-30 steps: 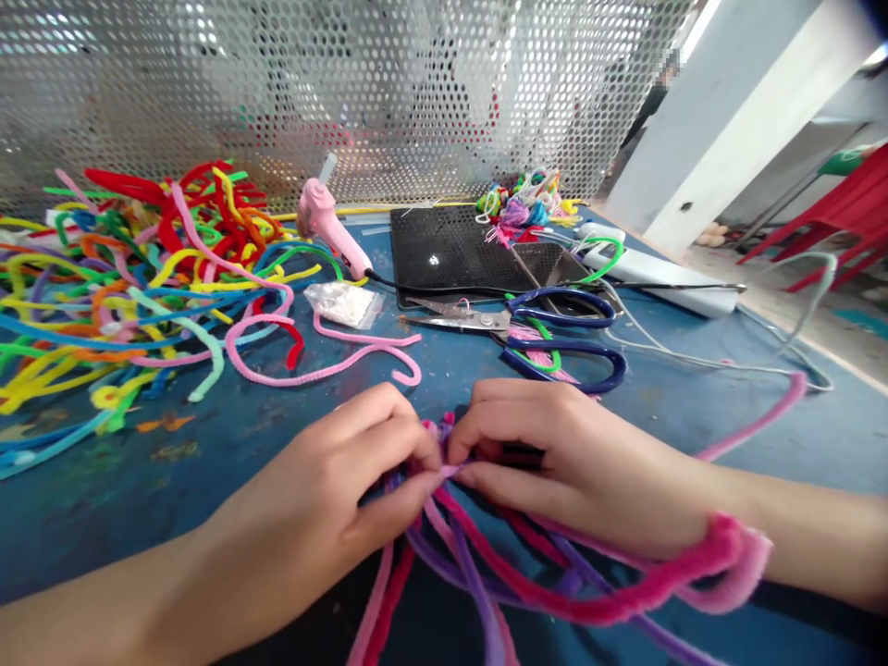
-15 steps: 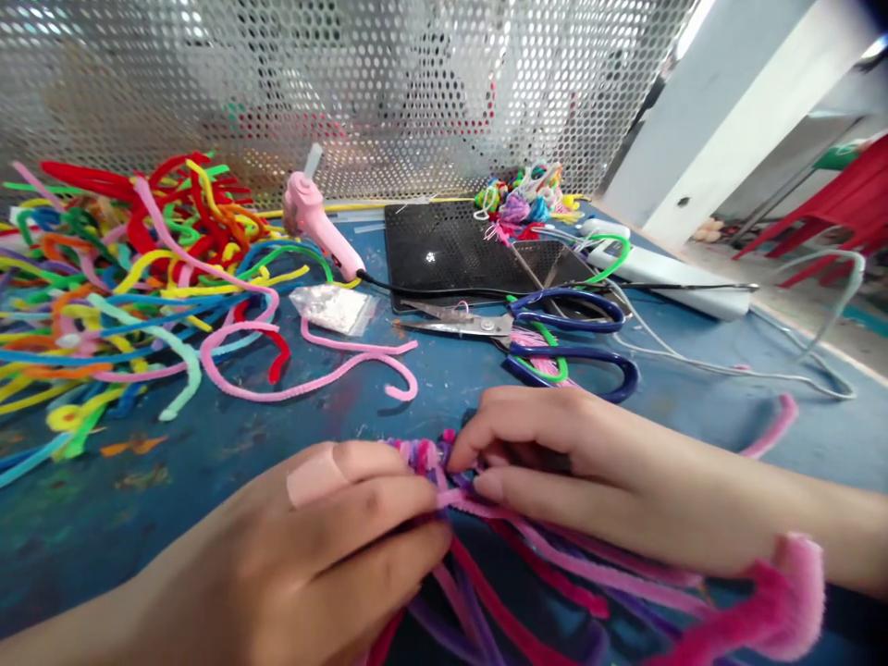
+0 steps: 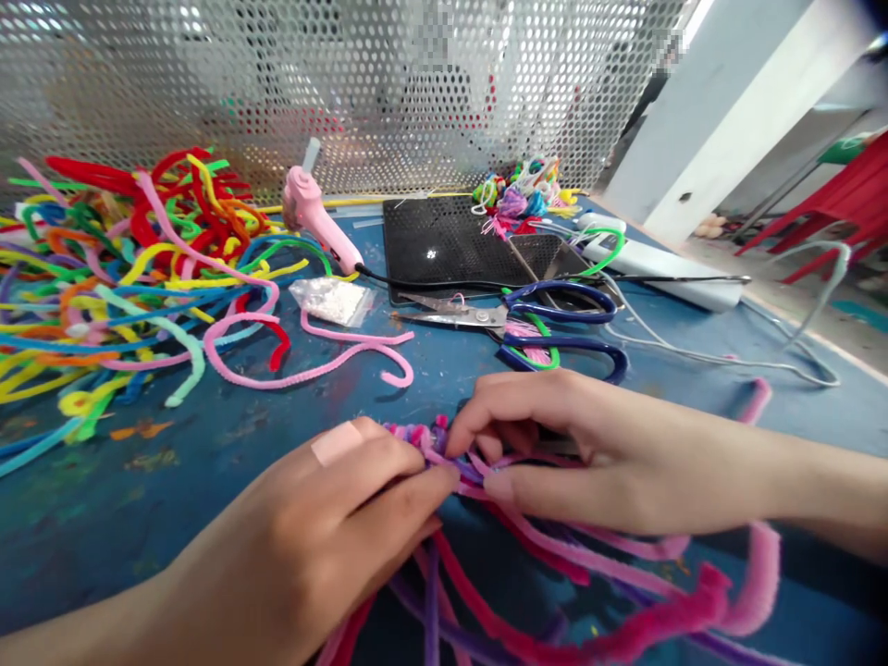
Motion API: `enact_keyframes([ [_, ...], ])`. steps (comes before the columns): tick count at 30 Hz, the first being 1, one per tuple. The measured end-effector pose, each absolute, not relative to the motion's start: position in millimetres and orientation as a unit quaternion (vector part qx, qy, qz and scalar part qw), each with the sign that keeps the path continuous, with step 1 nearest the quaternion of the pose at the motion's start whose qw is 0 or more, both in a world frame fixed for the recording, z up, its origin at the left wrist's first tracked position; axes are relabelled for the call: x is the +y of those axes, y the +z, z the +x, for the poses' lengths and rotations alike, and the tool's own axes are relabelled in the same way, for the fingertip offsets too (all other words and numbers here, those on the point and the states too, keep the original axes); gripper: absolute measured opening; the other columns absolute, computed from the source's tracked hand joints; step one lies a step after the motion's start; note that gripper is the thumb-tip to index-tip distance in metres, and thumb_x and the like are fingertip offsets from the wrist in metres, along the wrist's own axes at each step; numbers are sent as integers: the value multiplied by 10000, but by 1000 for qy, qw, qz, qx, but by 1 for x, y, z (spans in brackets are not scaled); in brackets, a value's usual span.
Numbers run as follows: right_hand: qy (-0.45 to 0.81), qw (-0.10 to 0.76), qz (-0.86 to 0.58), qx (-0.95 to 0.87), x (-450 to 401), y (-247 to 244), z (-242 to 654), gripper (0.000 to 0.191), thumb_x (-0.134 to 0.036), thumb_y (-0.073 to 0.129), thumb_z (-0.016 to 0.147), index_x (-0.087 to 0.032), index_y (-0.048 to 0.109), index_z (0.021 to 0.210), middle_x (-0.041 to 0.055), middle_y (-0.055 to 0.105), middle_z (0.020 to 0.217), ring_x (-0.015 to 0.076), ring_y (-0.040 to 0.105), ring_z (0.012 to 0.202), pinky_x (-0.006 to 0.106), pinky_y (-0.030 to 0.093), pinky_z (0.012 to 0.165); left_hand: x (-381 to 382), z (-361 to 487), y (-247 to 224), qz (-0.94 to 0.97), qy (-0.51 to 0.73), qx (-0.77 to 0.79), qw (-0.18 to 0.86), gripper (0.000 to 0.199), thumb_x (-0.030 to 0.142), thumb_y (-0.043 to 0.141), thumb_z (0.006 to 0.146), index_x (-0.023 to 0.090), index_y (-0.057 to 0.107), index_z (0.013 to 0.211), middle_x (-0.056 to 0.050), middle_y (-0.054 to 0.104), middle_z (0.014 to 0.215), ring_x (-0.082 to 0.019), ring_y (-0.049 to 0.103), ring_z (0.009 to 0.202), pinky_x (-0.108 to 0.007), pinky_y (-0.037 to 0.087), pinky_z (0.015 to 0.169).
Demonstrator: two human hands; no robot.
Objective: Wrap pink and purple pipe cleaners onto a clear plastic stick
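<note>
A woven piece of pink, purple and magenta pipe cleaners [image 3: 425, 440] lies at the lower middle, partly hidden by both hands. My left hand [image 3: 339, 518], with a plaster on one finger, is closed on its left part. My right hand [image 3: 561, 453] pinches the strands at its right side, thumb below and forefinger above. Loose magenta strands [image 3: 513, 638] and pink strands [image 3: 589, 553] trail down and to the right beneath my hands. Blue-handled scissors [image 3: 486, 317] rest just beyond my right hand.
Colourful pipe cleaners [image 3: 139, 268] are heaped at the left. Behind stand a pink glue gun [image 3: 319, 222], a bag of white bits [image 3: 333, 302], a black tray [image 3: 444, 250] and a yarn bundle [image 3: 527, 196]. A white power strip [image 3: 680, 273] with cables lies at the right.
My left fingertips have shifted right along the strands. The right thumb and fingers have moved slightly, and the loose strand ends at the lower right have swung left and down.
</note>
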State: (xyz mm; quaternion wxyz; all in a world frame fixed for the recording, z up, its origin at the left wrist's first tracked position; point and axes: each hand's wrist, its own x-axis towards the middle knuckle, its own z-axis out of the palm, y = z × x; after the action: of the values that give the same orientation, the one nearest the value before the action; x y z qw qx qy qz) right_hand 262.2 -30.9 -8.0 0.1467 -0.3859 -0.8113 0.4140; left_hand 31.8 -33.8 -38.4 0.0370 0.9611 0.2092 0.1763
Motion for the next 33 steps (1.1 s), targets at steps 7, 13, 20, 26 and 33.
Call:
enact_keyframes([
  [7, 393, 174, -380, -819, -34, -14, 258, 150, -145, 545, 833, -172, 653, 933, 18, 633, 859, 105, 568, 770, 206, 440, 695, -34, 33, -33, 957, 138, 231, 110, 322, 162, 358, 927, 269, 624, 1071, -30, 579, 915, -144, 551, 814, -233, 476, 714],
  [13, 307, 187, -397, -845, -40, -20, 250, 126, -139, 555, 820, -182, 645, 896, 20, 613, 830, 119, 547, 755, 218, 415, 673, -34, 32, -32, 950, 119, 249, 148, 340, 130, 386, 895, 313, 633, 1041, -14, 584, 952, -147, 553, 850, -216, 475, 721],
  [20, 199, 148, -383, -890, -45, -23, 241, 156, -185, 444, 903, -145, 586, 851, 55, 578, 804, 133, 515, 725, 230, 390, 627, -37, 22, -38, 963, 155, 205, 81, 359, 156, 375, 917, 328, 604, 1133, -17, 616, 1040, -170, 569, 968, -302, 468, 907],
  [26, 243, 136, -415, -866, -42, -19, 243, 212, -213, 378, 931, -158, 518, 781, 39, 559, 785, 118, 481, 661, 226, 379, 585, -39, 21, -34, 974, 157, 161, 30, 321, 156, 379, 925, 262, 607, 1124, -12, 650, 1025, -141, 590, 961, -246, 475, 909],
  [33, 307, 157, -404, -848, -40, -16, 248, 168, -183, 405, 921, -177, 502, 784, 9, 564, 791, 108, 489, 693, 217, 390, 633, -39, 10, -35, 981, 129, 143, 22, 368, 132, 433, 895, 268, 572, 1208, -14, 661, 1091, -154, 577, 1042, -276, 453, 981],
])
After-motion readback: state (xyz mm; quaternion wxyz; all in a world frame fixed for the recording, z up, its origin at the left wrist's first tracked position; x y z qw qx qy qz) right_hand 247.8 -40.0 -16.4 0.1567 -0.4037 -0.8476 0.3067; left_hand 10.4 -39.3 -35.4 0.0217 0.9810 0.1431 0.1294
